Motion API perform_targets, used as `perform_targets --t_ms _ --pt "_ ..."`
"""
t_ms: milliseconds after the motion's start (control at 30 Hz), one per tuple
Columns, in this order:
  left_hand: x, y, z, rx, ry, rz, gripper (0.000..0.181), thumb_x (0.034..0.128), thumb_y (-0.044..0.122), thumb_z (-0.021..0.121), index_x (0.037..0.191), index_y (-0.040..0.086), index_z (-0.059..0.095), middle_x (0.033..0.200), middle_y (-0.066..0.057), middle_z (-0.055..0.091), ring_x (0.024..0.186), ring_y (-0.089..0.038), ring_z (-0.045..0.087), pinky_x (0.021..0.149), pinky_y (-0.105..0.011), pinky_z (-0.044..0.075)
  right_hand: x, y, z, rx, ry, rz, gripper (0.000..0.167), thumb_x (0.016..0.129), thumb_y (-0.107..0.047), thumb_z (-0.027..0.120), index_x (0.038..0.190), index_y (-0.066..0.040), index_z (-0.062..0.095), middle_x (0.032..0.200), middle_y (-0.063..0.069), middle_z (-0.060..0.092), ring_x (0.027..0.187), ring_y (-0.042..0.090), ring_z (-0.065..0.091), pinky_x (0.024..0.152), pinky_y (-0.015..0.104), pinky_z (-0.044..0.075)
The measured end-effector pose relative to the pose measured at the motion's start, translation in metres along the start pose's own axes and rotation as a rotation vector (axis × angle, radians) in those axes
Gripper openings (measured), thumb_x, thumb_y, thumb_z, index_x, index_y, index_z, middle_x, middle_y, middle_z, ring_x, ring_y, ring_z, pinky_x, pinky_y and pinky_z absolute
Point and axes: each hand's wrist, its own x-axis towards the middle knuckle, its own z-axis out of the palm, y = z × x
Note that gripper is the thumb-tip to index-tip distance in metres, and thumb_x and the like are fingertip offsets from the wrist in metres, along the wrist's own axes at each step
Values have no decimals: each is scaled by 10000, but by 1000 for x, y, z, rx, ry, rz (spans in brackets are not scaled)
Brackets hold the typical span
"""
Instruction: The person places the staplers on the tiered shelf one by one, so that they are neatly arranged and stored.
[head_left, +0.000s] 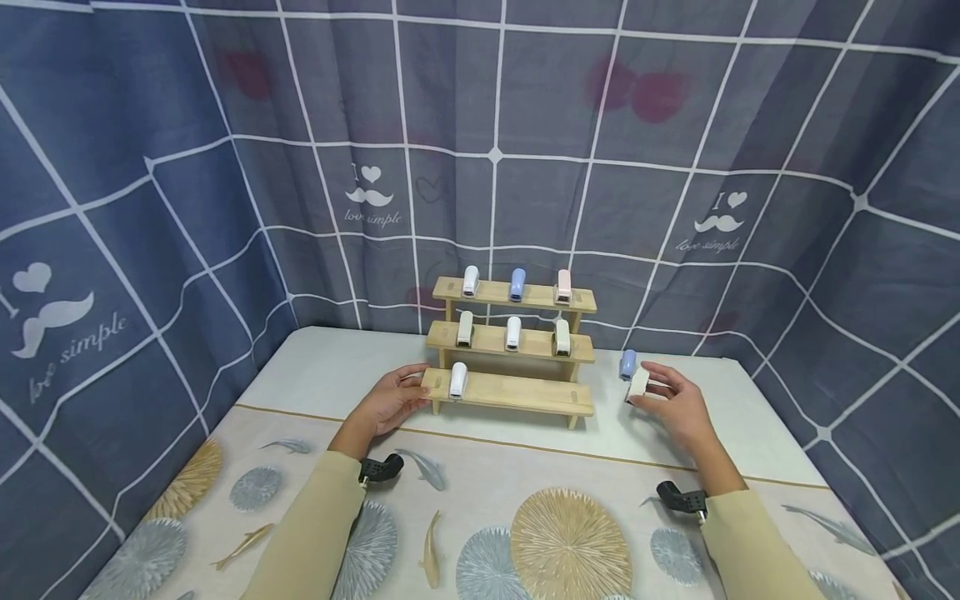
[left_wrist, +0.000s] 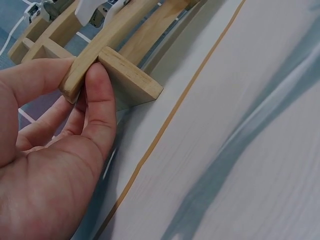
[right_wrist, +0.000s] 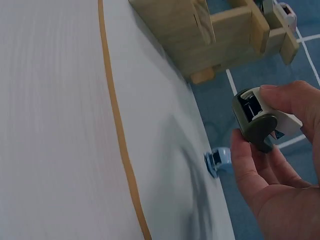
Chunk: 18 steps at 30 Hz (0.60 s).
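A three-step wooden display stand [head_left: 517, 390] holds several mini staplers on its boards. With thumb and fingers my left hand [head_left: 395, 400] pinches the left end of the lowest board, as the left wrist view shows up close. A white stapler [head_left: 458, 380] sits near that end. To the right of the stand, my right hand [head_left: 677, 406] holds a cream and dark green mini stapler [right_wrist: 257, 117] between thumb and fingers, above the white tabletop. Just behind it on the table is a blue stapler [head_left: 628, 364], also in the right wrist view.
White, blue and pink staplers [head_left: 563, 286] line the top board. The middle board carries a white stapler [head_left: 513, 333] between two cream ones. A patterned cloth [head_left: 405, 533] covers the table's near part. Dark checked curtains [head_left: 450, 192] enclose the back and sides.
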Motion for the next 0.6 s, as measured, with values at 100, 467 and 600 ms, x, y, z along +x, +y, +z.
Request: perform_targets --t_ms 100,467,600 --pt "1 1 0 -3 6 13 647 959 -103 576 1558 -10 350 1130 -34 634 915 -108 669 785 -208 595 -4 -5 5 30 -14 -26 795 805 -119 874 1497 -38 491 1433 226 524 1010 -58 602 798 130 560" --pt "-1 1 1 -18 4 11 648 957 -113 573 1557 -19 348 1112 -28 635 915 -107 667 799 -218 594 -19 -18 25 53 -43 -73 773 785 -132 892 1467 -56 538 1380 75 561 1043 -12 611 812 148 574" --pt "1 0 2 -5 15 1 642 955 -106 575 1553 -15 359 1130 -44 627 922 -115 665 796 -219 595 -25 -23 33 93 -61 -102 742 783 -103 887 1447 -52 559 1285 -89 586 1054 1 624 828 165 588"
